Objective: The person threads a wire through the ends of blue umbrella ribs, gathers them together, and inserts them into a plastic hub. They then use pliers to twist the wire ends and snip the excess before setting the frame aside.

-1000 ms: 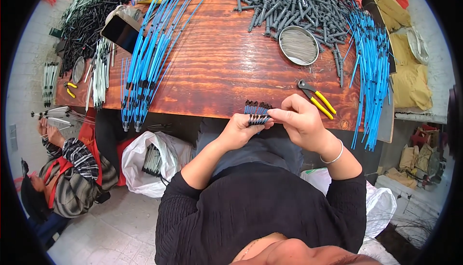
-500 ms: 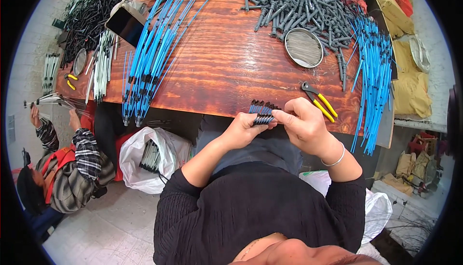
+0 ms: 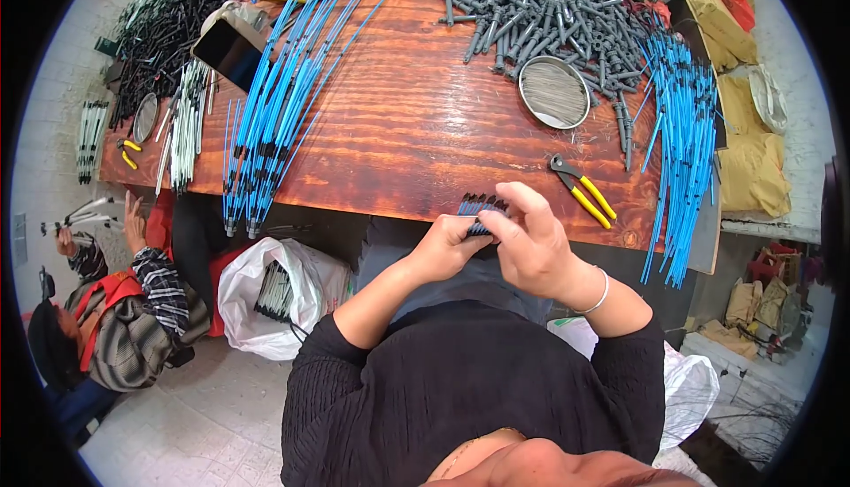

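Just off the table's near edge, my left hand (image 3: 443, 246) is closed around a small bundle of blue rods with black tips (image 3: 475, 201), seen mostly from the end. My right hand (image 3: 538, 246), with a pale bangle (image 3: 599, 293) at its wrist, is close against the bundle's right side. Its thumb lies over the rod ends while the forefinger is raised apart from it. I see nothing held between those fingers. The lower part of the bundle is hidden behind my hands.
On the wooden table (image 3: 398, 124) lie yellow-handled pliers (image 3: 582, 190), a round dish of thin metal pins (image 3: 554, 92), heaped grey plastic pieces (image 3: 540, 9) and blue rods left (image 3: 283, 106) and right (image 3: 683, 159). A co-worker (image 3: 133, 310) handles pale rods at left, near a white bag (image 3: 243, 292).
My right hand has shifted left, its thumb moving over the bundle and its forefinger lifting away from a pinch. The co-worker's hand has opened upward beside the pale rods.
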### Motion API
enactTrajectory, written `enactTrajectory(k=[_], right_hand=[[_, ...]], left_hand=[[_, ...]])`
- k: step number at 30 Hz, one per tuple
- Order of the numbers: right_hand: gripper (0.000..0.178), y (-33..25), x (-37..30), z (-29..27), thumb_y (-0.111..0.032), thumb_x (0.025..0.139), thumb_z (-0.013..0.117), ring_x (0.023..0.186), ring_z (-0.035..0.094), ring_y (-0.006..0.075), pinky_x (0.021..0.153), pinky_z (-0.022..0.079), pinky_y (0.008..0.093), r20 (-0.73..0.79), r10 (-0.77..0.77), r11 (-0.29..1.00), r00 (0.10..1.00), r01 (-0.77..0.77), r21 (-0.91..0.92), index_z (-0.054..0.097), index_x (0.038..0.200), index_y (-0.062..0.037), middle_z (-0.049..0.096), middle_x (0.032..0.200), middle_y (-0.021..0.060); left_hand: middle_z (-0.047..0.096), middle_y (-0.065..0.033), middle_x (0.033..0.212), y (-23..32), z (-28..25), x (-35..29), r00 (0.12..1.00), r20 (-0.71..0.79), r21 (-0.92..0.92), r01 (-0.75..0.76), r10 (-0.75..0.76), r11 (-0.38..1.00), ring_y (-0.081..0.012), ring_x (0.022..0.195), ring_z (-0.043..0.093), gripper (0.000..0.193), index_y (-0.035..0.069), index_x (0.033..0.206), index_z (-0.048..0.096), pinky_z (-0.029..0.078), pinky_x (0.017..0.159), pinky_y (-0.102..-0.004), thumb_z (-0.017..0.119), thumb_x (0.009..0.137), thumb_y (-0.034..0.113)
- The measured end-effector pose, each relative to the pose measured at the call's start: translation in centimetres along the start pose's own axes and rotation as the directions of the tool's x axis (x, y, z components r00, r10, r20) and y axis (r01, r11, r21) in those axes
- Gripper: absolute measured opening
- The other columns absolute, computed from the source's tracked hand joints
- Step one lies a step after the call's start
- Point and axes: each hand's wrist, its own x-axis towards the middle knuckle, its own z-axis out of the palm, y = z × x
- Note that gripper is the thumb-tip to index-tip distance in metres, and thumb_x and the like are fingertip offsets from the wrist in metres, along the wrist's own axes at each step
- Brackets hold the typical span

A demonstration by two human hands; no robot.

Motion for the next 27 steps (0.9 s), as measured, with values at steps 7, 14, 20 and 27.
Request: enactTrajectory(k=[7,14,20,27], right_hand=[[0.004,14.6,2.6,-2.3,-0.005,0.068,0.061,0.082,0.054,0.0278,0.068,0.046,0.0403,-0.156,0.145,0.853,0.977,-0.204,-0.481,0.058,0.071,-0.0039,0.055,0.084,0.0106],[0.009,22.2,0.8,0.0,-0.012,0.070,0.058,0.079,0.057,0.0300,0.067,0.048,0.0401,0.109,0.333,0.730,0.937,-0.182,-0.659,0.060,0.067,-0.0046,0.056,0.077,0.0113],[0.010,21.3,1.3,-0.2,-0.013,0.071,0.057,0.074,0.059,0.0316,0.065,0.049,0.0424,0.112,0.363,0.742,0.925,-0.214,-0.635,0.060,0.068,-0.0034,0.058,0.078,0.0130],[0.009,21.4,1.5,0.1,-0.013,0.070,0.058,0.073,0.060,0.0333,0.064,0.049,0.0434,0.008,0.499,0.685,0.866,-0.388,-0.617,0.058,0.069,-0.0038,0.060,0.080,0.0131]], left_hand=[[0.067,-0.0081,0.088,0.6,0.9,-2.5,0.998,0.005,-0.139,-0.054,0.055,0.989,-0.0160,0.086,0.063,0.017,0.000,0.098,0.064,0.049,0.078,-0.0286,0.055,0.083,-0.001],[0.067,-0.0087,0.093,-0.1,0.9,-2.3,1.000,-0.024,-0.173,-0.023,0.019,0.985,-0.0170,0.091,0.062,0.019,0.000,0.099,0.065,0.048,0.081,-0.0294,0.053,0.084,-0.003],[0.063,-0.0142,0.106,0.4,0.7,-1.9,0.997,0.015,-0.188,-0.072,0.076,0.980,-0.0214,0.100,0.060,0.026,-0.003,0.110,0.060,0.045,0.087,-0.0312,0.049,0.088,0.007],[0.059,-0.0203,0.113,-0.8,-0.5,-0.7,0.995,0.096,-0.555,0.048,0.007,0.830,-0.0274,0.106,0.057,0.054,-0.010,0.112,0.055,0.042,0.093,-0.0360,0.026,0.096,0.033]])
